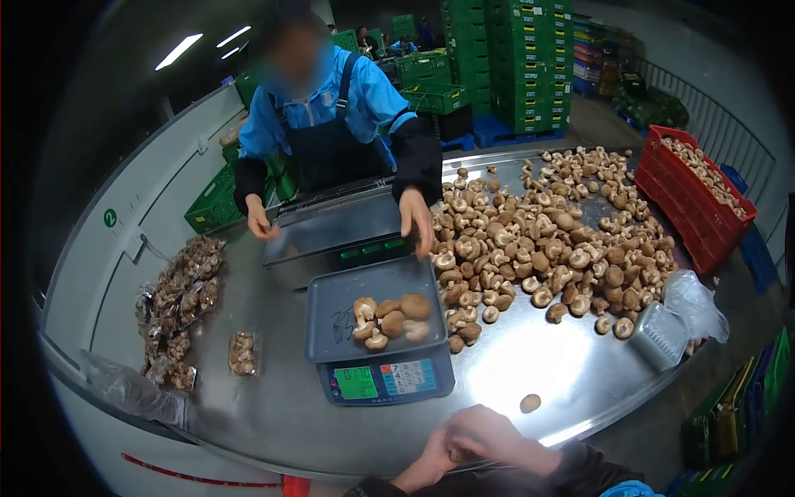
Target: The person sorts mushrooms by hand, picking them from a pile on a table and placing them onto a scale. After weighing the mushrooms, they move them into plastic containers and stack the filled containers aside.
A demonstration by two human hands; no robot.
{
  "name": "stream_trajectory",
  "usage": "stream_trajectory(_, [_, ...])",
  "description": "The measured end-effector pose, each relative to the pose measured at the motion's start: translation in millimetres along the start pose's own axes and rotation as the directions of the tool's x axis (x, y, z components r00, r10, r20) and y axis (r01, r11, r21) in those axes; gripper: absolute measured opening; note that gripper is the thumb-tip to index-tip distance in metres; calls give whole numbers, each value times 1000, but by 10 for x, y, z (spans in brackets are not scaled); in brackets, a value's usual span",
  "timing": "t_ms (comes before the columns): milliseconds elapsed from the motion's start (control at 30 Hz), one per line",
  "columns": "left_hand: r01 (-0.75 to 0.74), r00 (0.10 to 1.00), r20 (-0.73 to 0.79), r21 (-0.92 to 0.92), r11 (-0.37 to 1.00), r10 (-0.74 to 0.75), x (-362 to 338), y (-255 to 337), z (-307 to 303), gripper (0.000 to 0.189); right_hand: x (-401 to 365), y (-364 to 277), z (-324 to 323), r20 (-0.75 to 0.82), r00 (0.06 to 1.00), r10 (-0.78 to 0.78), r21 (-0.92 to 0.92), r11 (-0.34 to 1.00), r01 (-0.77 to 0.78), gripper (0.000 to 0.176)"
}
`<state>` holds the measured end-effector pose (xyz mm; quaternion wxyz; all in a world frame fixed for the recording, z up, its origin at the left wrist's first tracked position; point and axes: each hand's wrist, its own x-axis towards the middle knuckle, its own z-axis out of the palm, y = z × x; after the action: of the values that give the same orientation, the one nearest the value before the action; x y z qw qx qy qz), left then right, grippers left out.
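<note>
My left hand (432, 460) and my right hand (490, 437) are together at the table's near edge, fingers closed around a mushroom (458, 455) that they mostly hide. Just beyond my right hand a single brown mushroom (530, 403) lies on the metal table (281, 414). Ahead of me stands a digital scale (422, 379) with a lit green display. Several mushrooms (416, 306) rest in its grey tray (319, 331). To the right of the scale spreads a large heap of loose mushrooms (538, 248).
A co-worker (327, 124) stands opposite, hands by a second scale (331, 236). Bagged mushrooms (186, 282) pile up at left, near one lone pack (243, 354). Clear plastic trays (660, 335) and a red crate (691, 203) stand right. Green crates (530, 66) are stacked behind.
</note>
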<state>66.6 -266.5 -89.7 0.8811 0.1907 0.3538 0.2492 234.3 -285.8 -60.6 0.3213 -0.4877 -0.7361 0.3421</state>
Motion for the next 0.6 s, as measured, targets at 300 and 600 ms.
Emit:
stream_trajectory(300, [343, 924, -106, -200, 918, -368, 431, -270, 231, 36, -916, 486, -523, -354, 856, 376, -501, 697, -513, 52])
stream_trajectory(600, [153, 984, -59, -201, 968, -168, 994, -382, 378, 33, -849, 861, -580, -204, 932, 300, -468, 806, -362, 44])
